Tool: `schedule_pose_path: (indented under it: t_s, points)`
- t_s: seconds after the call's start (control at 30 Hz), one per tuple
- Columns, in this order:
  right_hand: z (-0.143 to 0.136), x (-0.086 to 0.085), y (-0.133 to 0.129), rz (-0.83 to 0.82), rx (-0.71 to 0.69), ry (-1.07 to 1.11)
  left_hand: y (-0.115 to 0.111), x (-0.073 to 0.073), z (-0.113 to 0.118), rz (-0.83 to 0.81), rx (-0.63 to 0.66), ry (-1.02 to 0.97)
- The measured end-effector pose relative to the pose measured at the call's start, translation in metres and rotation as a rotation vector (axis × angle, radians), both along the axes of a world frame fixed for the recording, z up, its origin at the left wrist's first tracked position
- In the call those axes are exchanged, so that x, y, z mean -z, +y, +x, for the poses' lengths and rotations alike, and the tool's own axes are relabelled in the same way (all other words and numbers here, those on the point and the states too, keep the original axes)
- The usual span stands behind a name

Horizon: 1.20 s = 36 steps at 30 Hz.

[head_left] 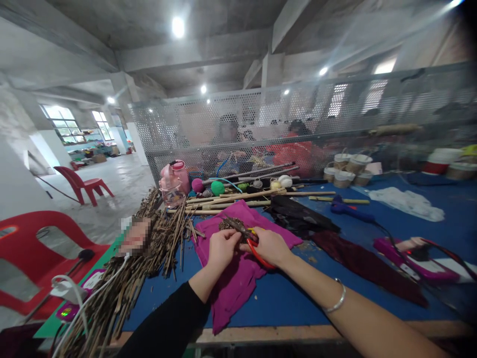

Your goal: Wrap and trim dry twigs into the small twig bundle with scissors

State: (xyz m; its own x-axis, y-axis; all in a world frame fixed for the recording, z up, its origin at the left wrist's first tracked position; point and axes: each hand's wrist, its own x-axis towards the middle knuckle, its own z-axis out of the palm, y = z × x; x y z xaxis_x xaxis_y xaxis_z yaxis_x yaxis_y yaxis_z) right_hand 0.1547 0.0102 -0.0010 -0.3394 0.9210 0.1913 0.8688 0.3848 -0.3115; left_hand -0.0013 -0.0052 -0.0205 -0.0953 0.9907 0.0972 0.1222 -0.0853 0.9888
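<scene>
Both hands work close together over a magenta cloth (238,298) spread on the blue table. My right hand (270,246) is closed around red-handled pliers or cutters (262,257); a bit of yellow shows by the fingers, and the jaws are hard to make out. With fingers pinched, my left hand (223,248) holds a small brown twig piece (238,224) against the tool's front. Beneath and behind the fingertips lies a small heap of brown twig bits (225,223), partly hidden by the hands.
Dry twigs (149,248) pile along the left edge, beside a red chair (48,248). Behind the cloth lie long sticks (238,199), yarn balls (218,187) and a pink jug (175,181). Dark cloth (372,268), a blue-handled tool (350,211) and lidded tubs (346,169) occupy the right.
</scene>
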Motion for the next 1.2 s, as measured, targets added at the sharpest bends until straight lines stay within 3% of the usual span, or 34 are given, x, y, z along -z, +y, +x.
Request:
schedule_pose_path:
  t_s: [0.13, 0.5, 0.9, 1.2]
  points:
    - [-0.0005, 0.0009, -0.0002, 0.008, 0.020, 0.021, -0.0004, -0.0025, 0.0012, -0.004, 0.032, -0.079]
    - [-0.0015, -0.0005, -0.0019, 0.048, -0.093, 0.100, 0.0008, -0.0037, 0.0053, -0.061, 0.076, -0.306]
    - [0.0005, 0.0027, 0.0008, 0.122, -0.100, 0.065, -0.0048, -0.0062, 0.0068, -0.039, 0.132, -0.198]
    - [-0.0026, -0.0018, -0.0009, 0.183, -0.072, 0.015, -0.0060, -0.0062, 0.0076, 0.016, 0.031, -0.086]
